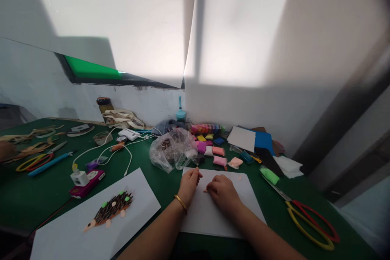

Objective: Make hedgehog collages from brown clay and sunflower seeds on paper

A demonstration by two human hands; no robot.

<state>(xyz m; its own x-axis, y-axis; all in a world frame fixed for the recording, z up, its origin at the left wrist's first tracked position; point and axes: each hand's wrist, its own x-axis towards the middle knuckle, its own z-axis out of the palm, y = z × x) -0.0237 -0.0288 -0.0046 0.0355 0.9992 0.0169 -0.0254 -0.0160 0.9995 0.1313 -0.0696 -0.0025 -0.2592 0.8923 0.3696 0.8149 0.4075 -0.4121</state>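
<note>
My left hand (190,183), with a gold bangle at the wrist, rests at the left part of a white sheet (213,219); its fingers are curled together, and whatever they may hold is hidden. My right hand (223,190) is over the same sheet, its fingertips pinched on a small piece of peach clay (205,190) at the paper's surface. A faint peach bit (240,177) lies near the sheet's upper right. To the left, another white sheet (134,215) carries a hedgehog picture (112,209) with dark spines and green and peach dots.
Behind the sheets are clay packets (219,161), a plastic bag (170,150) and stacked cards (242,138). Large scissors (313,223) lie at right beside a green packet (269,175). A power strip (87,184), cables and smaller scissors (35,162) are at left, near a person's blurred hand (6,151).
</note>
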